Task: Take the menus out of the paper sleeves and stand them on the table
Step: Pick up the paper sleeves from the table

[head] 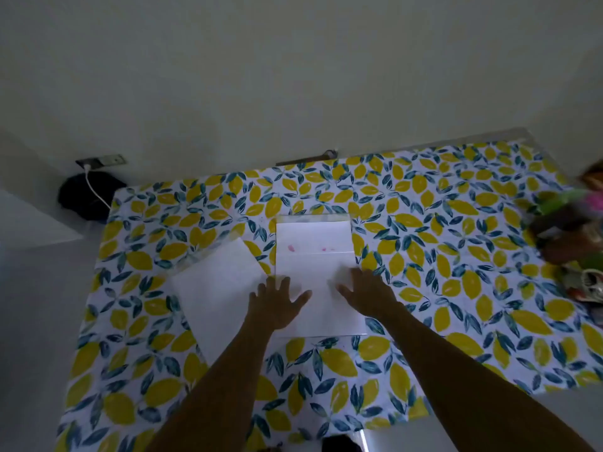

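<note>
Menus (313, 256) flat, fingers (277, 285) spread, both hands pressing them

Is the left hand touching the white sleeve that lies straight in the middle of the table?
Touching. The head view shows the left hand spread flat on the straight sleeve's near left part, with its fingers overlapping the white surface.

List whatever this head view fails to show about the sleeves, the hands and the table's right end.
- Central sleeve: whether a menu is inside; only faint pink marks show.
- Angled sleeve: near corner hidden under the left hand and forearm.
- Right hand: palm down, contact underneath hidden.
- Colourful pile: blurred, cut off by the right edge.
</note>
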Available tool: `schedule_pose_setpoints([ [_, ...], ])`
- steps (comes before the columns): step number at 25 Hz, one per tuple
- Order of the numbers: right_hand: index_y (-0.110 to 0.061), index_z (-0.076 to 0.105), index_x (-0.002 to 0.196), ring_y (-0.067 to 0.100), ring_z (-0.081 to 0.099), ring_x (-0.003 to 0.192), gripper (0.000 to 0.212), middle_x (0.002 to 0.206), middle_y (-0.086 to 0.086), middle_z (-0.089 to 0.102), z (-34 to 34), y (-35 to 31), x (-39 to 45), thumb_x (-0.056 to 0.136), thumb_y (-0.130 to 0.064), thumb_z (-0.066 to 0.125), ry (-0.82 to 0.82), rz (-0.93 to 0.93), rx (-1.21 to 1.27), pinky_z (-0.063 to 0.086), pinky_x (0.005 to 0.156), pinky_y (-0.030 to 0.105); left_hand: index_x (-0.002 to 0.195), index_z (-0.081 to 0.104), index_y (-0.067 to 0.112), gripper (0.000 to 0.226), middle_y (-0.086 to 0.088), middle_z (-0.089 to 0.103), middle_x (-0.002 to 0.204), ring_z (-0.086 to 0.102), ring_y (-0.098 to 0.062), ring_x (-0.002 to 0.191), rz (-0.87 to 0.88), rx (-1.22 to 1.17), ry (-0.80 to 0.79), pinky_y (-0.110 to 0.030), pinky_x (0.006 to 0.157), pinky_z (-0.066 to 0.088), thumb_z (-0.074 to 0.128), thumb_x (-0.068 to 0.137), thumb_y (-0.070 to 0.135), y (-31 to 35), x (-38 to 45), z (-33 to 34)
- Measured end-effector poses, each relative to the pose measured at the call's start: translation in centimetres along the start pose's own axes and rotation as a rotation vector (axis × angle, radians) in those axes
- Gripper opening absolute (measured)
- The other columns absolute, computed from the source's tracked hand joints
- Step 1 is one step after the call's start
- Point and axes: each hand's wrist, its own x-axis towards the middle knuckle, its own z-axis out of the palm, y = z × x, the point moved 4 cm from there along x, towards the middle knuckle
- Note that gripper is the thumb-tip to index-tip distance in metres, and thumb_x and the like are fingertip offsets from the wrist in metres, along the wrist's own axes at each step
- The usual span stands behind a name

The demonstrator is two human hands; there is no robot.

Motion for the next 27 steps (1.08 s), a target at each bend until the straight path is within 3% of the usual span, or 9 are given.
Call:
schedule_pose_setpoints([
  [4,-0.009,0.036,0.136,0.041,0.053,0.117,0.058,0.129,0.023,0.048,-0.8,0.3,1.8,0.092,-0.045,0.05,0.088,0.028,0.153,0.049,0.096,0.05,0.145,0.031,0.017,0.079,-0.024,0.034,0.149,0.036,-0.044,0.134,-0.077,-0.066,0.11,-0.054,0.107,0.034,0.035,0.087,0.072,1.0,1.6,0.1],
  [8,-0.01,0.043,0.128,0.04,0.058,0.106,0.041,0.12,0.02,0.053,-1.5,0.4,1.7,0.087,-0.015,0.05,0.128,0.021,0.297,0.051,0.087,0.046,0.145,0.034,0.012,0.071,-0.027,0.042,0.141,0.04,-0.043,0.131,-0.13,-0.258,0.149,-0.052,0.108,0.037,0.051,0.091,0.055,1.0,2.1,0.3],
  [12,-0.014,0.052,0.125,0.036,0.058,0.112,0.055,0.12,0.016,0.06,-1.4,1.5,1.6,0.074,0.003,0.046,0.139,0.02,0.443,0.051,0.092,0.046,0.14,0.043,0.012,0.052,-0.027,0.055,0.127,0.052,-0.043,0.119,-0.163,-0.433,0.207,-0.046,0.102,0.041,0.058,0.093,0.029,0.2,1.4,-0.1],
  [14,-0.012,0.056,0.127,0.034,0.058,0.113,0.057,0.121,0.016,0.064,-1.6,1.9,1.2,0.075,0.008,0.047,0.167,-0.026,0.434,0.049,0.091,0.039,0.136,0.048,0.012,0.042,-0.024,0.059,0.126,0.055,-0.04,0.117,-0.172,-0.465,0.235,-0.042,0.101,0.042,0.05,0.094,0.013,-0.6,0.5,-0.1],
  [17,-0.012,0.063,0.126,0.03,0.064,0.106,0.043,0.115,0.014,0.07,-2.3,2.8,-0.6,0.089,0.004,0.047,0.214,-0.106,0.428,0.043,0.082,0.028,0.128,0.058,0.011,0.045,-0.017,0.064,0.127,0.059,-0.034,0.117,-0.118,-0.469,0.275,-0.036,0.102,0.043,0.044,0.088,-0.003,-1.8,-1.6,0.1],
  [20,-0.019,0.068,0.121,0.026,0.068,0.098,0.041,0.105,0.007,0.074,-2.5,4.5,-3.0,0.086,-0.001,0.058,0.169,-0.123,0.512,0.048,0.082,0.03,0.118,0.067,0.007,0.052,-0.018,0.069,0.114,0.065,-0.031,0.104,-0.025,-0.516,0.319,-0.023,0.089,0.046,0.046,0.077,-0.017,-2.7,-4.1,0.6],
  [24,-0.03,0.073,0.111,0.025,0.07,0.093,0.044,0.097,0.004,0.076,-3.0,6.2,-7.0,0.083,0.003,0.065,0.137,-0.157,0.697,0.058,0.086,0.045,0.11,0.072,0.003,0.041,-0.017,0.071,0.109,0.067,-0.026,0.095,0.05,-0.619,0.39,-0.013,0.082,0.044,0.053,0.08,-0.017,-3.1,-7.4,1.3],
  [27,-0.019,0.073,0.116,0.008,0.071,0.092,0.037,0.104,0.0,0.076,-3.4,6.5,-10.0,0.086,0.0,0.067,0.138,-0.159,0.804,0.06,0.078,0.025,0.111,0.072,0.003,0.03,-0.01,0.07,0.107,0.066,-0.018,0.093,0.082,-0.785,0.35,-0.008,0.079,0.048,0.07,0.081,-0.003,-2.9,-9.5,1.7],
])
